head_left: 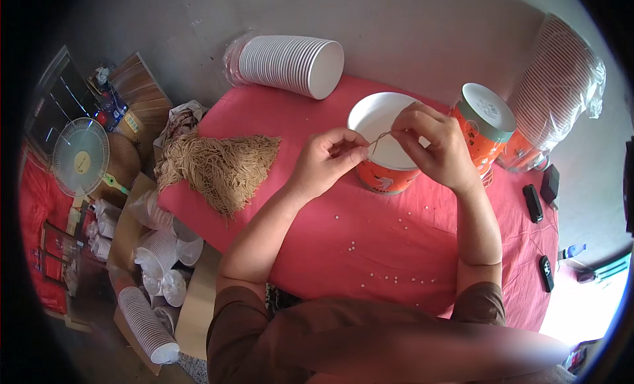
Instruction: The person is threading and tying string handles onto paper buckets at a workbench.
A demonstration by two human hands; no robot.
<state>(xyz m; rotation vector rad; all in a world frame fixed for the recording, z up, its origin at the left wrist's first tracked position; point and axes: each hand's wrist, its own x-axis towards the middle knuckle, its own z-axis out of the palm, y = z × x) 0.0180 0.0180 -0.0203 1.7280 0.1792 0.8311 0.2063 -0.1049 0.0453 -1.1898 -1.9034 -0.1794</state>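
A thin tan cord (376,143) runs between my two hands, in front of and over an open paper bucket (386,179), white inside with an orange printed outside. My left hand (329,158) pinches one end of the cord between thumb and fingers, at the bucket's left rim. Over the bucket's right side, my right hand (434,141) pinches the other part of the cord. A heap of similar tan cords (221,166) lies on the red-covered table (317,245) to the left.
An upside-down orange bucket (485,130) stands at right, beside a tall plastic-wrapped bucket stack (555,87). White nested buckets (290,64) lie at the back. Small white bits (352,245) dot the cloth. Black devices (532,203) sit at right; a carton (132,219) with cups stands left.
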